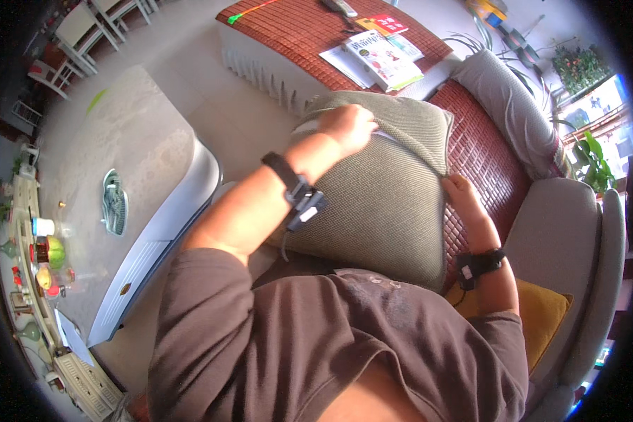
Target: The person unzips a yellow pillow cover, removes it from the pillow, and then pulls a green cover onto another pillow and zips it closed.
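Observation:
A grey-green knit cushion (pixel 380 211) stands propped on my lap, its large face towards me. Across its upper part runs a curved opening in the cover, with a strip of white showing inside. My left hand (pixel 348 126) is closed in a fist on this opening, near the middle; what its fingers pinch is hidden. At the cushion's right edge, where the opening ends, my right hand (pixel 460 192) grips the cover between thumb and fingers. Each wrist wears a black strap with a small device.
A grey table (pixel 153 142) on the left bears a woven shoe-shaped item (pixel 115 203), jars and fruit. Ahead, a red-brown mat (pixel 295 37) carries books (pixel 382 58) and a remote control (pixel 340 7). The sofa's grey backrest (pixel 554 227) and a mustard cushion (pixel 548 316) are at right.

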The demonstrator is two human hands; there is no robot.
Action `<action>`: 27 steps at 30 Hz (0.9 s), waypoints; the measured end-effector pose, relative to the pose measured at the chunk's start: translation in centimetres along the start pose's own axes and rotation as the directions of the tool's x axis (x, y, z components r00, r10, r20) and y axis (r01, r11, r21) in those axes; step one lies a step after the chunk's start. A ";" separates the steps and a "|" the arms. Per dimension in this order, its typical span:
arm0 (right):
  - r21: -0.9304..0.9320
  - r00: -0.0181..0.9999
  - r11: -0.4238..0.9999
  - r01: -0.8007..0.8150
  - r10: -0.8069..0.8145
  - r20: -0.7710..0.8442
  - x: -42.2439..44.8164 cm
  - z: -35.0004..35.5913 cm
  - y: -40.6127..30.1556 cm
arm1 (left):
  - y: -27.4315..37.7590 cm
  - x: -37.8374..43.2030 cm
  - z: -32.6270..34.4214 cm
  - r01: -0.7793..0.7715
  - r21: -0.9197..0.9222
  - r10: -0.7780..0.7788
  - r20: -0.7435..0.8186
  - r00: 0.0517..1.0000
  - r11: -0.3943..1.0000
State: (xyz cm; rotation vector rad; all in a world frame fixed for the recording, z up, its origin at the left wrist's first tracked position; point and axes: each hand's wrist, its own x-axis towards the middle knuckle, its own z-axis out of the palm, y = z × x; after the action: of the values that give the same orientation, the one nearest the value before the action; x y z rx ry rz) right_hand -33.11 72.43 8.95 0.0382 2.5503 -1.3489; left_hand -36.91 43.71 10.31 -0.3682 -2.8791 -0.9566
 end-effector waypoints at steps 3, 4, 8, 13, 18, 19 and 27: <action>-0.086 0.998 0.995 -0.053 0.057 0.038 0.3 0.6 1.8 | -3.2 -1.4 -0.2 0.013 0.000 -0.013 -0.078 0.997 1.000; -0.088 0.997 0.994 -0.064 0.067 0.040 0.5 0.6 2.8 | -4.2 -1.7 -0.2 0.015 -0.003 -0.015 -0.077 0.997 1.000; -0.109 0.994 0.992 -0.066 0.075 0.078 1.4 0.7 5.8 | -6.8 -2.5 -0.4 -0.009 -0.015 0.006 -0.185 0.983 1.000; -0.697 0.992 0.708 0.112 -0.126 0.031 3.2 0.5 3.5 | -6.1 -2.3 1.6 -0.069 -0.100 0.033 -0.324 0.945 0.993; -0.585 0.831 0.614 0.530 -0.513 0.216 2.9 4.2 -8.3 | -1.0 -2.8 1.8 -0.057 -0.083 0.027 -0.327 0.945 0.995; -0.626 0.804 0.534 0.569 -0.522 0.285 2.6 5.2 -10.0 | -0.4 -2.8 1.8 -0.071 -0.113 0.028 -0.341 0.939 0.991; -0.636 0.832 0.539 0.552 -0.412 0.373 6.9 9.3 -8.4 | -2.9 -3.6 1.0 0.004 -0.111 -0.023 -0.170 0.985 0.994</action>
State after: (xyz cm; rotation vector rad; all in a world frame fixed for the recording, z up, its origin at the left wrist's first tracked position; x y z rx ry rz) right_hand -38.97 59.44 9.15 -0.9713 2.8314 -0.2915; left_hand -34.15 41.33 7.24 -0.2600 -2.6858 -1.0951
